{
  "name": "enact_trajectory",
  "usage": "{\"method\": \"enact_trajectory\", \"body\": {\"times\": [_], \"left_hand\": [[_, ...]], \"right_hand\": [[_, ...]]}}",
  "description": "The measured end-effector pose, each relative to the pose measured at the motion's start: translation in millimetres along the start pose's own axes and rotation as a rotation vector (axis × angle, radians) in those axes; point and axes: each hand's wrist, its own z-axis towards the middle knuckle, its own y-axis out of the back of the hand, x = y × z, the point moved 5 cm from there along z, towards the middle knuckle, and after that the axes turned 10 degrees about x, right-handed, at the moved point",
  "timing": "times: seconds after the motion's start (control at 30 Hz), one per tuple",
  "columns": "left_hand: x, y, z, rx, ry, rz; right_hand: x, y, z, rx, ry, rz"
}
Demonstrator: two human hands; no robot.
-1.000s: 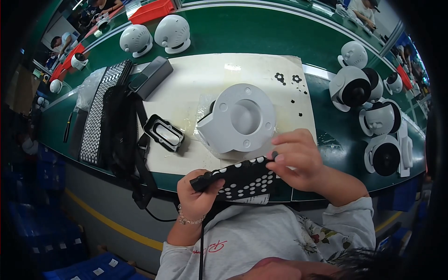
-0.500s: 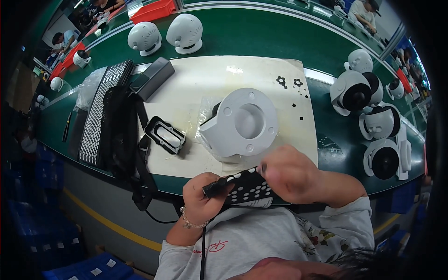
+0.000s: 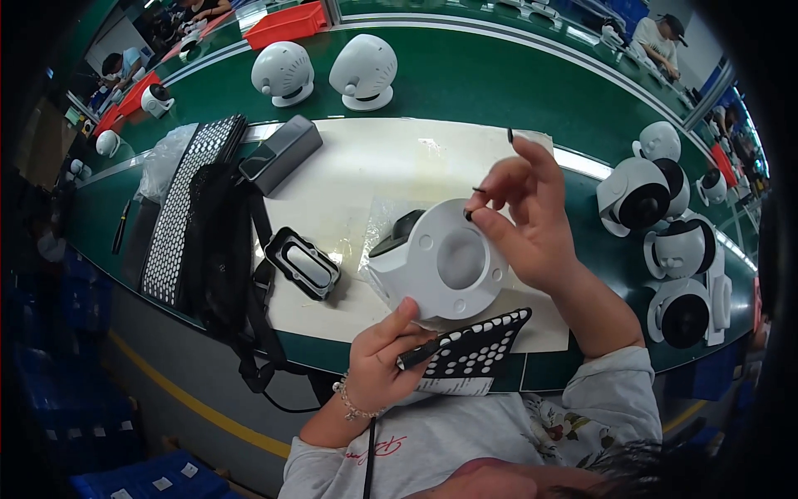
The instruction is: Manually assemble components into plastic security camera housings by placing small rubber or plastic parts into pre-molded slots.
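Loads of stuff parked around the green worktop [image 3: 465, 83]. Two white dome-shaped housings [image 3: 283, 73] sit side by side toward the far edge, with a red bin [image 3: 285, 23] behind them. A grey box [image 3: 281, 153] lies at the far left corner of the pale mat [image 3: 374, 166], next to a stack of perforated black-and-white trays [image 3: 187, 208]. A black rectangular frame [image 3: 302, 262] rests near the mat's near-left part. Along the right edge there's a cluster of white round units with black fronts [image 3: 665, 241].
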Motion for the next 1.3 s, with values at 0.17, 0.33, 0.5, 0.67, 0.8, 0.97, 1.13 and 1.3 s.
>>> {"method": "enact_trajectory", "body": {"times": [0.17,0.33,0.5,0.67,0.8,0.97,1.13,1.3], "left_hand": [[2.4,-0.6,-2.3,0.008,0.007,0.021],[5.9,-1.7,-3.6,-0.010,-0.010,0.033],[8.9,-3.9,-7.3,0.011,-0.006,0.051],[9.3,-4.2,-6.6,-0.006,0.028,0.010],[11.4,-4.7,-9.3,0.019,0.026,0.010],[13.7,-5.6,-10.3,0.002,0.012,-0.020],[14.9,-5.7,-9.1,0.028,0.062,-0.054],[13.3,-4.5,-6.8,0.006,0.012,-0.045]], "right_hand": [[4.5,-0.3,-7.1,0.119,0.032,-0.518],[41.2,-10.6,-10.1,0.210,0.346,-0.751],[46.1,-5.9,6.3,0.101,0.126,-0.372],[31.3,-22.6,18.6,0.196,-0.043,-0.030],[22.2,-31.3,17.3,0.311,-0.235,-0.015],[51.5,-33.4,10.1,0.395,0.039,-0.782],[50.2,-22.9,-10.9,0.245,-0.132,-0.542],[36.7,-30.8,-34.5,0.307,-0.258,-0.330]]}}
